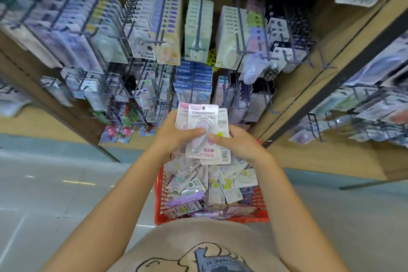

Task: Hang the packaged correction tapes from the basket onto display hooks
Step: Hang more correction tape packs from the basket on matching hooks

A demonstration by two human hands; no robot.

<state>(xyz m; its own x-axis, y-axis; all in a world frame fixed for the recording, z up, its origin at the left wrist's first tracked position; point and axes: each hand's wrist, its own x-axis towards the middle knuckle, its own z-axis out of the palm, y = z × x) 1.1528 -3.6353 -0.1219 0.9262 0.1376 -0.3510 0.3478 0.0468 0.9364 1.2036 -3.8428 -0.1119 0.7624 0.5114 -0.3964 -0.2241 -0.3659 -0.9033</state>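
Note:
Above the red basket (159, 194) I hold a small stack of packaged correction tapes (202, 117); the front pack is pink and white with a lilac tape inside. My left hand (174, 133) grips the stack from the left, thumb across the front pack. My right hand (237, 142) holds it from the right, thumb pinching the front pack's edge. The basket holds several more loose packs (209, 185). Display hooks (199, 22) with hanging packs fill the rack ahead.
Wire hooks stick out toward me across the rack, some bare-tipped at the right (271, 106). Blue Campus packs (192, 77) hang just above my hands. More racks (364, 99) flank the right side. Pale tiled floor (55, 183) lies to the left of the basket.

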